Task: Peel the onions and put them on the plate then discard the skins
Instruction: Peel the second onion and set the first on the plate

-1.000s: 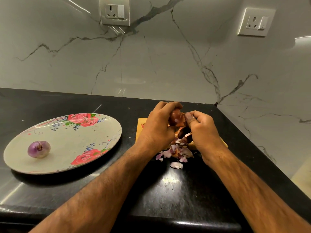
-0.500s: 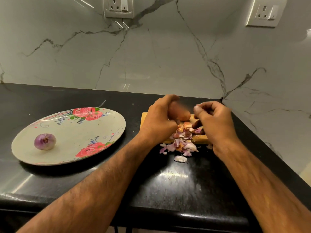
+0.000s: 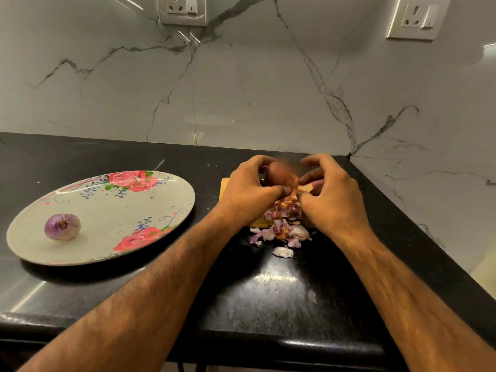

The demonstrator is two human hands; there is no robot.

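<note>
Onions, two: peeled onion (image 3: 62, 226) on one plate (image 3: 120, 208); left hand (image 3: 249, 190), right hand (image 3: 335, 200) grip brown onion (image 3: 279, 175).

Black stone counter (image 3: 281, 299) in a corner of grey-veined marble walls (image 3: 241, 89), two wall sockets (image 3: 182, 9)

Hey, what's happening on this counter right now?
A person is peeling an onion over a small wooden board. The left hand holds it while the right hand pinches at its skin. One peeled onion sits on the flowered plate, and loose skins lie piled on the board and black counter.
</note>
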